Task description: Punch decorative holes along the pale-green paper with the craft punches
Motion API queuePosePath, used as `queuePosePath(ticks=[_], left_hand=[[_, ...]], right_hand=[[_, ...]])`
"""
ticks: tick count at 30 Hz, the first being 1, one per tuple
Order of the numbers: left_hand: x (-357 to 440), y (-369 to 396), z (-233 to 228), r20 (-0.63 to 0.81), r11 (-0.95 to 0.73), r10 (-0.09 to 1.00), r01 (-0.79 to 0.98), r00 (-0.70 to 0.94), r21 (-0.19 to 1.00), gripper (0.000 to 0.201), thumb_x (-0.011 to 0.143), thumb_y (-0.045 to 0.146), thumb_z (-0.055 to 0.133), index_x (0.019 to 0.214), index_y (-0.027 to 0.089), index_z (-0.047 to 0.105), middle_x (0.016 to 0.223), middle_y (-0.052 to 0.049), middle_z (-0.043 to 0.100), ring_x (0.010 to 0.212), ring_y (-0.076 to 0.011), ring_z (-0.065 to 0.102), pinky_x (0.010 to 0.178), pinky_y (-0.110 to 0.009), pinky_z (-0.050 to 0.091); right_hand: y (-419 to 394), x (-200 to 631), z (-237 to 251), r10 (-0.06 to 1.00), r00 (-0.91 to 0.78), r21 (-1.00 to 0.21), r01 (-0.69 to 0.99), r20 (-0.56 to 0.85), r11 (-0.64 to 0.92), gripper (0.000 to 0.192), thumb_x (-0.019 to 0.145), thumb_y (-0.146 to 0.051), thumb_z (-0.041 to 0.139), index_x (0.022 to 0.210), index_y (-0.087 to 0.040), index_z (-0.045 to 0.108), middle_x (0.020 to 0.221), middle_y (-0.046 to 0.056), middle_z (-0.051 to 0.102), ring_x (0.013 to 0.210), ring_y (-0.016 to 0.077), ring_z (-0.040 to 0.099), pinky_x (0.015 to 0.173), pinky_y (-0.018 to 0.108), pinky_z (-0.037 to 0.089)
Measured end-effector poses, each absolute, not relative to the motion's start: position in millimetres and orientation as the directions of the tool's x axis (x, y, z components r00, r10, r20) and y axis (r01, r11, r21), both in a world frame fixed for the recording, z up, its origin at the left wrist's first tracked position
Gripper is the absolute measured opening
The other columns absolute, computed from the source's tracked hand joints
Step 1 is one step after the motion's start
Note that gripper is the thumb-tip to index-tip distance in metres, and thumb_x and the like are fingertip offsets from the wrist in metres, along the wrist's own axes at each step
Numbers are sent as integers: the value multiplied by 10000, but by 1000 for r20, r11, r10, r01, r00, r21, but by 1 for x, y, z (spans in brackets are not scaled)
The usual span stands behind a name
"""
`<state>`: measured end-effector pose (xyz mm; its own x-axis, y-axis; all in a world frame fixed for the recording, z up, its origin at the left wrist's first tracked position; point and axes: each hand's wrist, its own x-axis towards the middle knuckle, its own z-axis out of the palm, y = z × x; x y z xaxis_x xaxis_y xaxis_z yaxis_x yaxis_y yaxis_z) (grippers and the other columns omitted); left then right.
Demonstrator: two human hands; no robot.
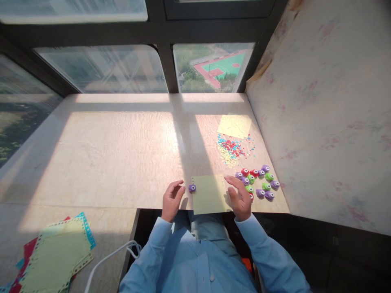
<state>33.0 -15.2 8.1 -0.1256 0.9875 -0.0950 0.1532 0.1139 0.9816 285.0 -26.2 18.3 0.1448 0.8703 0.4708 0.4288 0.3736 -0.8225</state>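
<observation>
A light green paper sheet (209,194) lies at the near edge of the table (116,154), with small punched holes along its top edge. A small purple punch (192,188) sits at its upper left corner. My left hand (171,200) rests just left of the punch, fingers curled and apart, fingertips close to it. My right hand (240,196) lies at the sheet's right edge, fingers spread, holding nothing.
A cluster of purple, green and red punches (259,182) sits right of my right hand. Coloured paper bits (233,149) and a yellow sheet (234,125) lie beyond. Punched paper sheets (55,252) are stacked lower left beside a white cable (110,256). A wall (330,122) bounds the right.
</observation>
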Motion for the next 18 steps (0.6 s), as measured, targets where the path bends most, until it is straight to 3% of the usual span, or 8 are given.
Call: queuePosePath(ticks=[4,9,12,18], left_hand=[[37,-12,20,-204,234,961,158,-186,959,401,826,518,605,984,151,645,896,-67,654,754,-155,614,644,-253,510],[46,-1,25,-277,299,954,401,-113,866,474,762,628,608,662,172,525,555,17,520,507,-114,484,507,-229,373],[49,7,20,-300,291,951,528,-71,798,536,736,676,596,580,186,446,522,18,500,525,-126,473,529,-242,346],[54,14,12,-316,313,943,581,-100,751,541,699,681,609,567,202,397,524,16,510,541,-142,478,531,-254,322]], right_hand=[[-34,298,20,880,274,-868,429,388,249,212,932,-241,501,1041,-189,676,1053,78,677,1046,208,616,958,423,499],[-56,295,7,928,229,-891,418,294,179,205,931,-253,502,965,-182,692,965,76,682,950,191,635,856,362,535],[-69,291,2,935,222,-898,405,278,171,200,927,-244,504,949,-183,693,946,71,682,929,182,638,838,337,540],[-83,286,-2,938,253,-910,397,236,122,197,924,-247,511,921,-182,697,923,65,684,897,173,645,815,309,542]])
